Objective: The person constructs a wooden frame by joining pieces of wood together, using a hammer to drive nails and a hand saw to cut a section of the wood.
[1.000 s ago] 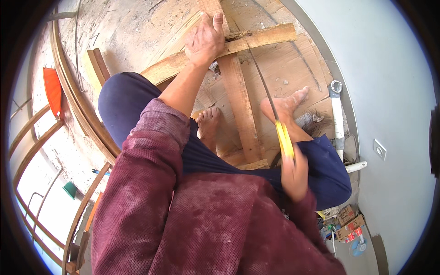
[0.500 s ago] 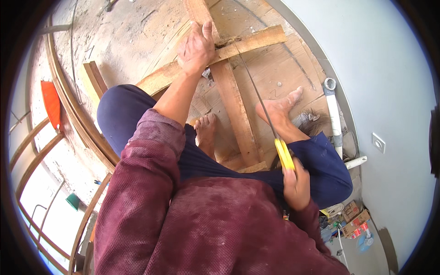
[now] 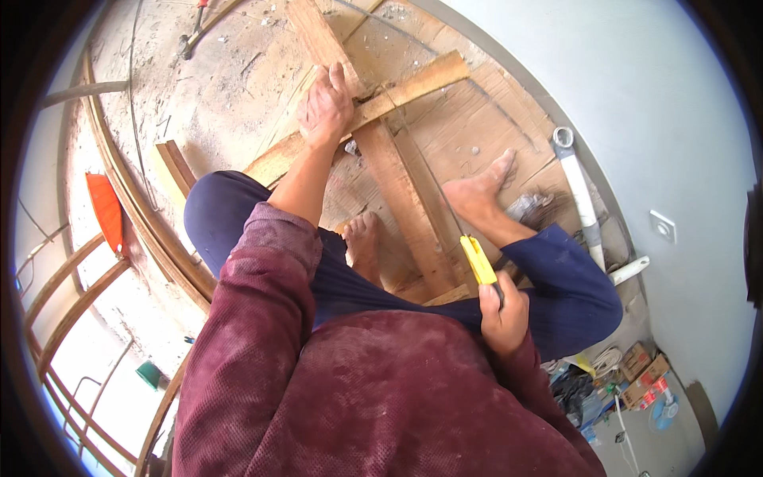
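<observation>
Right fingers point(image 3: 490, 306) clasp yellow saw handle point(image 3: 479, 261), now nearer board point(image 3: 421, 88); left fingers point(image 3: 319, 97): hold unclear.

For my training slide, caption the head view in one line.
Left hand on a slat crossing a plank, right hand gripping a yellow-handled saw that reaches the slat.

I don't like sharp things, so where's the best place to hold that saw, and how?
Probably by its yellow handle, coming from the person's side: that end points toward them, while the thin blade stretches away toward the crosswise board. The right hand grips there.
</observation>
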Demonstrator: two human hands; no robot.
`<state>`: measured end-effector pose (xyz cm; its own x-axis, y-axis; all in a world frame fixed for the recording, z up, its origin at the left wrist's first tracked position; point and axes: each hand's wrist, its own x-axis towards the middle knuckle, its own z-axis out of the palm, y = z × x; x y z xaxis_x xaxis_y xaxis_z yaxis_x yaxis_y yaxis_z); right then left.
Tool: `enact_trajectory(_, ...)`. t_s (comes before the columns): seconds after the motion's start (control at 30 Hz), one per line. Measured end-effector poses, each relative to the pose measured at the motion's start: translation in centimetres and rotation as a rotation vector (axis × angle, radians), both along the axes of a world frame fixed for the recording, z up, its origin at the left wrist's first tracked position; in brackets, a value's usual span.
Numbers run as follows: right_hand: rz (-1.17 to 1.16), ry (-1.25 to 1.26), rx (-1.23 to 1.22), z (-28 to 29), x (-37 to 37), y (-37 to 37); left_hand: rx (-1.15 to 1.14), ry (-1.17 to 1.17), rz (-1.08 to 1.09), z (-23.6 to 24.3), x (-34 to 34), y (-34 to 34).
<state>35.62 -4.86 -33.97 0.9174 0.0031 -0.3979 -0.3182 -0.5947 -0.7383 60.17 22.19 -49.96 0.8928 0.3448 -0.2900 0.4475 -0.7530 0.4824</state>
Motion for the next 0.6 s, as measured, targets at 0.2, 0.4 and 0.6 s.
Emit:
enact_trajectory(0.2,-0.032,0.011,0.070,1.3,0.1,0.5,0.213,-0.529,-0.214,0.2,3.7,-1.8)
enact_trajectory(0.4,-0.049,0.049,0.008,3.4,1.9,-0.3,-0.210,-0.199,-1.012,-2.2,10.3,-14.1)
enact_trajectory(0.6,-0.113,0.185,0.079,7.7,-0.9,-2.5,0.063,-0.070,-1.163,-2.8,11.3,-13.3)
